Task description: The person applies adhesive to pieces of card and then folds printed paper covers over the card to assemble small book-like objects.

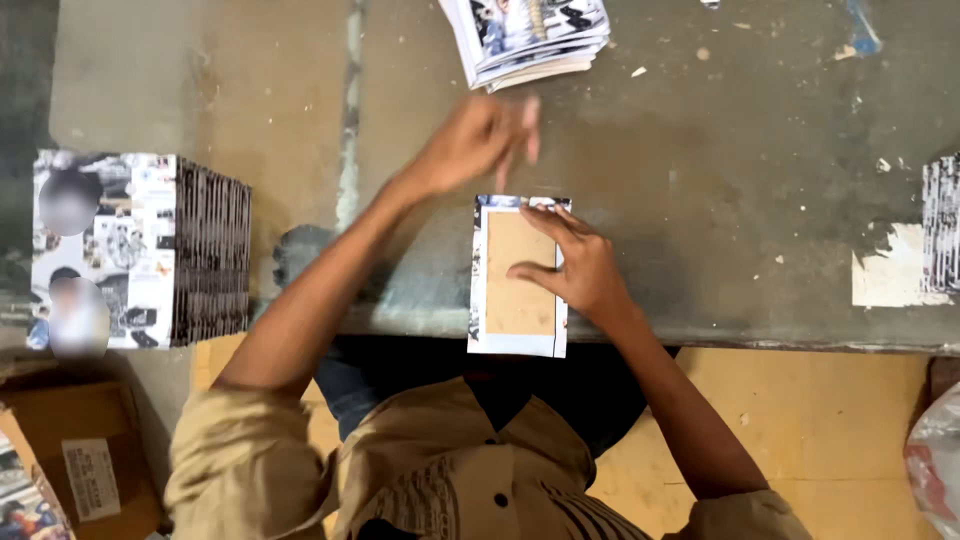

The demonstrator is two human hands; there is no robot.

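A brown card rectangle (515,300) lies on a printed paper sheet (478,270) at the near edge of the grey worktable (720,180). The sheet's white margin shows around the card and its lower end hangs over the table edge. My right hand (582,270) rests on the card's right side, fingers spread flat, pressing it down. Just beyond the sheet's top edge, my left hand (478,140) hovers above the table. It is blurred, its fingers are extended and it holds nothing.
A pile of printed sheets (530,35) lies at the far edge. A tall stack of printed covered pieces (140,250) stands at the left. A cardboard box (70,460) sits below it. Torn paper (895,270) is stuck at the right, and a plastic bag (935,460) is at the lower right.
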